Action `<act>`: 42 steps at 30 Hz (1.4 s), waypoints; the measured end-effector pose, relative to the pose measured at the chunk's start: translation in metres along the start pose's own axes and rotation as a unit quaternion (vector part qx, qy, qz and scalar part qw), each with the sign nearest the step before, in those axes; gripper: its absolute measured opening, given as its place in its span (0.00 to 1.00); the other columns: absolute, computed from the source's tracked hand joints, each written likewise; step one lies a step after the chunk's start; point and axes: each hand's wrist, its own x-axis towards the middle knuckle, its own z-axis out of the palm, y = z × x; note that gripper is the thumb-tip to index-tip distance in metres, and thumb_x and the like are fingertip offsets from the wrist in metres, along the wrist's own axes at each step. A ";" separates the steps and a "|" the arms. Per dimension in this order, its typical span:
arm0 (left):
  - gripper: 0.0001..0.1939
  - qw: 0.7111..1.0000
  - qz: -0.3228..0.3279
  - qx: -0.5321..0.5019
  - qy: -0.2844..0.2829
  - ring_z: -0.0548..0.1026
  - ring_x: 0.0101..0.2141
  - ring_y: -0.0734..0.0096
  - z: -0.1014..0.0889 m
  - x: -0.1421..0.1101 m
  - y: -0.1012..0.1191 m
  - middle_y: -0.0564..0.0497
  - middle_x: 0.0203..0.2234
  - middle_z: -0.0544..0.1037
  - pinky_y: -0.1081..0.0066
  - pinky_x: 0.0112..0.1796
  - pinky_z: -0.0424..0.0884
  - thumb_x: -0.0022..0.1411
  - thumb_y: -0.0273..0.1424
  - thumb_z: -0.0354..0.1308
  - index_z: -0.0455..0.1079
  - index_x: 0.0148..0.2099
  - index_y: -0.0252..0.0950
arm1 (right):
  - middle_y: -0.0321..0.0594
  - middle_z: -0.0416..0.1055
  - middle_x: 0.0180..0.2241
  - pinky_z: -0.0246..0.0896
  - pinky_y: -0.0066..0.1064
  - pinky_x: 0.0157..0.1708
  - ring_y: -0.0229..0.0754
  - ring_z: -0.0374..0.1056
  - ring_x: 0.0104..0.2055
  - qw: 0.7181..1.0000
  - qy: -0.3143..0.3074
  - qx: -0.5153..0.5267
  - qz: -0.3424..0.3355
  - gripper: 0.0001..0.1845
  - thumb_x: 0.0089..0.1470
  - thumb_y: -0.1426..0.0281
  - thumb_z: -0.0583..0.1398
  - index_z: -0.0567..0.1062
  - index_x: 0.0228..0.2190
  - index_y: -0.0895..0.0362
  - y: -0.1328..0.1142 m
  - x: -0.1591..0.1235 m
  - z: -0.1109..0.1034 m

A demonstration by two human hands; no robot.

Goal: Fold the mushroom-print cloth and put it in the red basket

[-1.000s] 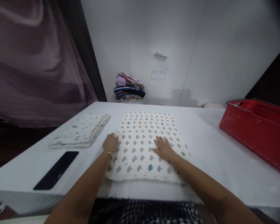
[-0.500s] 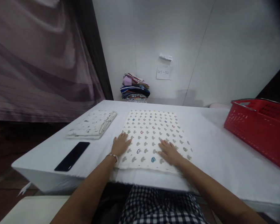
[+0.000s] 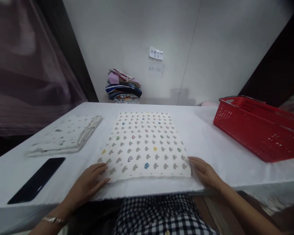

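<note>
Mushroom-print cloth (image 3: 147, 140) lies flat on white table (image 3: 198, 130)
Left hand (image 3: 89, 181) at its near left corner, thumb and fingers parted; right hand (image 3: 205, 172) at its near right edge, fingers extended; cannot tell whether either pinches it.

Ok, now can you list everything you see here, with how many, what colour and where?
mushroom-print cloth: one, white with grey and coloured mushrooms, table middle
folded cloth: one, white with small prints, table left
phone-like slab: one, black, table front left
basket: one, red, table right
table: one, white, centre
fabric pile: one, many colours, behind table
pinkish thing: one, unclear, far table edge
papers: two, whitish, on wall
wall: one, pale grey, back
curtain: one, mauve, far left
checked garment: one, black-white, bottom
bracelet: one, silvery, left wrist
left hand: one, bare, cloth's near-left corner
right hand: one, bare, cloth's near-right edge
</note>
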 end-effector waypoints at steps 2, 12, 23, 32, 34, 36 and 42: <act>0.24 1.000 0.019 0.018 -0.005 0.67 0.54 0.56 0.001 -0.010 -0.009 0.55 0.51 0.73 0.59 0.56 0.64 0.47 0.53 0.55 0.70 0.46 0.53 | 0.41 0.62 0.58 0.54 0.42 0.59 0.46 0.58 0.59 0.999 -0.029 -0.039 -0.011 0.24 0.58 0.63 0.47 0.71 0.53 0.51 -0.003 -0.008 0.000; 0.17 0.969 0.208 0.103 0.086 0.73 0.47 0.59 0.013 -0.013 -0.052 0.47 0.46 0.76 0.60 0.48 0.70 0.57 0.37 0.52 0.69 0.48 0.41 | 0.46 0.62 0.57 0.63 0.41 0.52 0.47 0.62 0.56 0.981 0.039 -0.103 -0.158 0.23 0.56 0.74 0.52 0.71 0.52 0.50 -0.003 -0.013 0.003; 0.16 0.967 0.200 0.125 0.096 0.72 0.47 0.62 0.010 -0.008 -0.029 0.45 0.46 0.74 0.61 0.50 0.69 0.59 0.27 0.47 0.68 0.48 0.38 | 0.44 0.59 0.59 0.57 0.46 0.56 0.48 0.55 0.61 0.978 -0.005 -0.099 -0.185 0.25 0.57 0.73 0.52 0.67 0.55 0.50 0.001 -0.013 0.005; 0.16 0.965 0.205 0.134 0.094 0.71 0.49 0.61 0.009 -0.009 -0.029 0.45 0.47 0.74 0.59 0.51 0.68 0.59 0.29 0.49 0.68 0.50 0.39 | 0.41 0.59 0.60 0.58 0.42 0.57 0.46 0.54 0.62 0.972 -0.005 -0.112 -0.207 0.25 0.59 0.71 0.52 0.62 0.58 0.48 0.000 -0.015 0.005; 0.16 0.960 0.216 0.149 0.101 0.71 0.49 0.61 0.008 -0.010 -0.028 0.45 0.47 0.74 0.61 0.50 0.68 0.60 0.29 0.49 0.68 0.50 0.38 | 0.41 0.60 0.59 0.58 0.41 0.56 0.46 0.54 0.62 0.970 0.004 -0.126 -0.209 0.26 0.59 0.71 0.52 0.60 0.59 0.47 0.001 -0.015 0.008; 0.16 0.954 0.229 0.163 0.110 0.71 0.49 0.61 0.008 -0.011 -0.028 0.45 0.47 0.75 0.61 0.49 0.69 0.60 0.29 0.49 0.69 0.50 0.38 | 0.42 0.61 0.59 0.59 0.41 0.56 0.46 0.55 0.61 0.966 0.014 -0.136 -0.218 0.27 0.59 0.71 0.53 0.59 0.60 0.48 0.003 -0.016 0.011; 0.16 0.951 0.234 0.153 0.130 0.73 0.47 0.64 0.009 -0.012 -0.032 0.47 0.45 0.77 0.64 0.47 0.70 0.61 0.29 0.50 0.69 0.50 0.39 | 0.42 0.63 0.57 0.62 0.40 0.54 0.45 0.57 0.60 0.955 0.064 -0.138 -0.254 0.26 0.59 0.72 0.55 0.61 0.58 0.48 0.008 -0.017 0.018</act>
